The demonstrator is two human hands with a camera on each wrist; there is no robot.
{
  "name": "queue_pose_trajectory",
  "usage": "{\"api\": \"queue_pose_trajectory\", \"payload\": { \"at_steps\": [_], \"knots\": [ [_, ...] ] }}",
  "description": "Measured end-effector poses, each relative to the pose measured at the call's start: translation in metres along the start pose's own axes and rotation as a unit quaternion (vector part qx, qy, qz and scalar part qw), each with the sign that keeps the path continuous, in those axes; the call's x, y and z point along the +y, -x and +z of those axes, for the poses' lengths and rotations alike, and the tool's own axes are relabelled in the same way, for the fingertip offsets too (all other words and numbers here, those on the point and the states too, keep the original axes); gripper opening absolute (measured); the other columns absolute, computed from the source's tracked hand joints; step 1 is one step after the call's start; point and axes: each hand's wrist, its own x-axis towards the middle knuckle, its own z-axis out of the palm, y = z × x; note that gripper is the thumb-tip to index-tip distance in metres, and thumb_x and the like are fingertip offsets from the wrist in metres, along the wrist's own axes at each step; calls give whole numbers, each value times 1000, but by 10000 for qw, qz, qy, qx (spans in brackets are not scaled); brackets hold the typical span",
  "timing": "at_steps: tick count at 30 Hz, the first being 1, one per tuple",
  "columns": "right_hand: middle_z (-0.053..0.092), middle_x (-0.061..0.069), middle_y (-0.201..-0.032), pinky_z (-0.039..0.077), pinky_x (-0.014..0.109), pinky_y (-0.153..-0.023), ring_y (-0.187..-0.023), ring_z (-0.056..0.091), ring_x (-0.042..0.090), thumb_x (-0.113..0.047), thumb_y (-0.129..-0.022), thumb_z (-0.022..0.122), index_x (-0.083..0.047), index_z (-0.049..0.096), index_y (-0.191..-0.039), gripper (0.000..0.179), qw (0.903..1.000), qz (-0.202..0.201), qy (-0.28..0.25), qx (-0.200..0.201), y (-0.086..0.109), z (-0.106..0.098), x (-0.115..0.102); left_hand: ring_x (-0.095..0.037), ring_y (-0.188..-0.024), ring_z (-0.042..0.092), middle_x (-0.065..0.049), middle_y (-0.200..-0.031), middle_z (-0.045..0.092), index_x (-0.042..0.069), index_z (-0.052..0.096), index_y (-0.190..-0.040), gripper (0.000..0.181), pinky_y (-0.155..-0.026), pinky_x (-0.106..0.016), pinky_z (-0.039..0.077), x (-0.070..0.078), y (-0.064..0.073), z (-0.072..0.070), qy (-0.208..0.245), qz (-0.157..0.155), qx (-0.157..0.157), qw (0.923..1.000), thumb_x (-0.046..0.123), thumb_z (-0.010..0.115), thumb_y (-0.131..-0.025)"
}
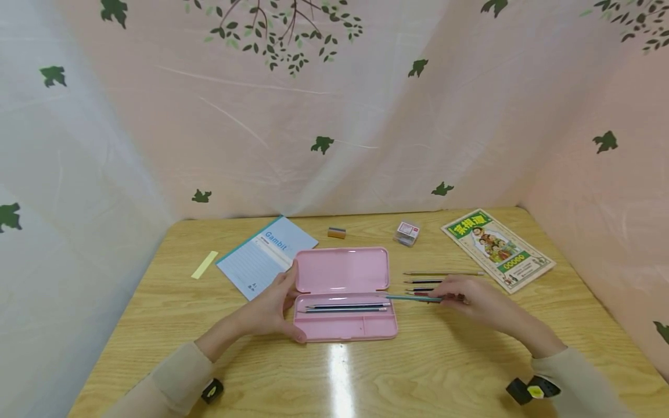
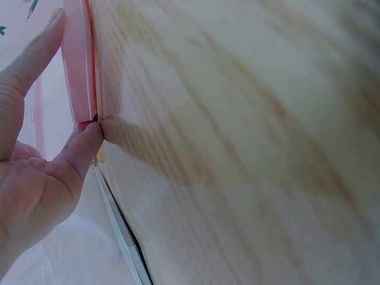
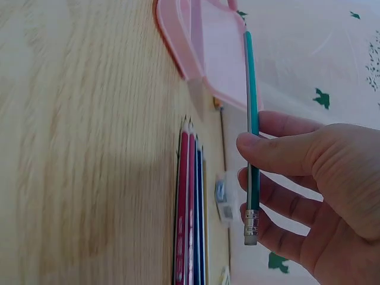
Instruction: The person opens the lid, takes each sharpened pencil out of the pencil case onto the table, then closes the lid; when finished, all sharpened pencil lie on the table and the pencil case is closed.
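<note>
Over grained wood [image 3: 89, 148], fingers [image 3: 288, 123] pinch a slim pencil [image 3: 251, 77].

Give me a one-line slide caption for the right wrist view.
The right hand holds a green pencil while other pencils lie on the wooden table near a pink case.

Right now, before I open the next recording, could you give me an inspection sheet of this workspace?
Surface: shiny wood-grain table.
Job's things: open pink pencil case with inside pencils; teal pencil in hand; loose pencils lying right of the case.
Clutter: notebook, yellow strip, small orange-and-dark block, clear box, illustrated booklet.
Hands: left hand holds the case's left end; right hand pinches the teal pencil, its tip toward the case.
Cables: nothing seen.
Surroundings: pale cloth printed with green leaves and branches.
</note>
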Motion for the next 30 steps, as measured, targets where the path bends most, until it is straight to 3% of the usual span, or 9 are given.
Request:
{"api": "queue_pose_trajectory", "payload": {
  "at_steps": [10,15,21,30],
  "knots": [
    [69,-3,-94,50,22,-56,-76,53,-1,7,-80,80,-11,78,-104,29,9999,-62,99,85,34,-5,25,-25,-128,51,-17,-142,28,22,-13,-162,148,-115,-34,35,-2,0,1,70,-56,32,10000,27,99,-65],
    [67,-6,-91,51,21,-60,-78,57,3,10,-74,82,-12,79,-102,36,9981,-399,313,347,47,0,35,-26,-129,50,-16,-144,27,23,-13,-162,148,-115,-35,36,-1,0,1,126,-39,38,9999,25,99,-65],
    [71,-8,-96,54,23,-71,-85,64,10,5,-67,88,-18,80,-99,40,9912,-679,919,662,55,10,44,-25,-126,52,-16,-140,30,19,-13,-162,150,-114,-34,37,-1,-1,1,44,-7,52,10000,25,100,-64],
    [71,-7,-97,53,19,-74,-86,65,12,7,-67,88,-19,80,-98,41,9914,-580,944,692,59,13,49,-25,-126,53,-16,-142,29,21,-13,-162,149,-114,-35,37,-1,0,0,54,38,34,10000,26,99,-64]
  ]
}}
